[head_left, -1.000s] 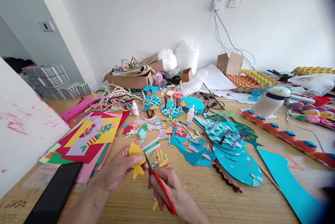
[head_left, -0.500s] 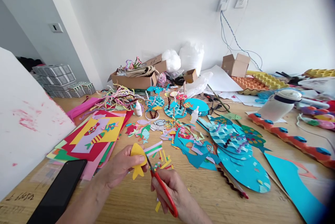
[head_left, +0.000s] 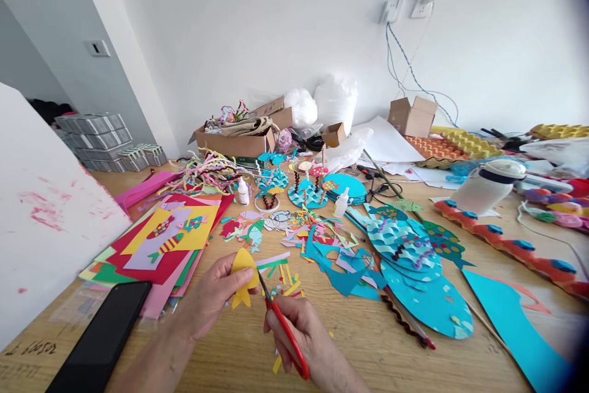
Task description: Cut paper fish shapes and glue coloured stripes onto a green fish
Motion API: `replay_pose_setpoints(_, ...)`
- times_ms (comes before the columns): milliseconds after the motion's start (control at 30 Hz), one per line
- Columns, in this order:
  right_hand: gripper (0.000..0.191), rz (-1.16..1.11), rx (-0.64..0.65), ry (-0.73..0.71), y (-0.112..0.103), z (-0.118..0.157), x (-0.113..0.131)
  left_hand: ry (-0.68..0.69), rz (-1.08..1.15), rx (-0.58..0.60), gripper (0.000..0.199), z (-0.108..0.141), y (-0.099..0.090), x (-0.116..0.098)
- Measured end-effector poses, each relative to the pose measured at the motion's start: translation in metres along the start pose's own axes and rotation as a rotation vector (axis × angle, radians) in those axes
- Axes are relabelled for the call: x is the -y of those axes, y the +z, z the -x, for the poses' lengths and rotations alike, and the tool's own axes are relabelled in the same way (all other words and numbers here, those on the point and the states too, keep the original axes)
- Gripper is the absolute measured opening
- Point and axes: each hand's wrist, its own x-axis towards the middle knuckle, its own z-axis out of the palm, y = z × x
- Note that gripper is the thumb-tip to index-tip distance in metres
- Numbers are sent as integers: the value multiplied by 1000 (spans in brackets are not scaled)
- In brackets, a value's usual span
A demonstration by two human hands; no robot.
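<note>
My left hand [head_left: 225,287] pinches a yellow paper fish [head_left: 243,264] by its edge, with the forked tail hanging down. My right hand [head_left: 292,325] is closed round the red handles of a pair of scissors [head_left: 289,335]. Their dark blades point up and left, and the tips touch or nearly touch the fish's right edge. Just beyond the blades are a lilac paper strip [head_left: 275,259] and a green strip [head_left: 272,271]. Small yellow, green and red paper scraps [head_left: 289,282] lie on the table behind the scissors.
Coloured paper sheets [head_left: 184,270] and a black phone [head_left: 103,331] lie at left. Glue bottles [head_left: 341,203], cut paper fish [head_left: 254,235] and blue paper discs [head_left: 427,301] spread across the middle and right. A white jug [head_left: 488,187] stands beside an orange egg-carton strip [head_left: 510,243].
The yellow fish has turned and dropped slightly in my left hand. The lilac and green strips beside the blades now lie farther apart. My right hand has barely moved.
</note>
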Motion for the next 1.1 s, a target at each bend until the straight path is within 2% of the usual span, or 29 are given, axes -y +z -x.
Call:
replay_pose_setpoints(167, 41, -4, -10, -57, -1, -1, -5, 36, -2, 45, 16, 1, 7, -1)
replay_pose_setpoints(500, 54, -23, -26, -32, -1, -1, -2, 25, 77, -7, 16, 1, 13, 3)
replay_pose_setpoints(833, 54, -2, -35, -31, 1, 0, 0, 34, 78, -22, 16, -2, 14, 7)
replay_pose_setpoints(1100, 49, -4, -37, -47, 0, 0, -1, 45, 67, 29, 16, -2, 11, 2)
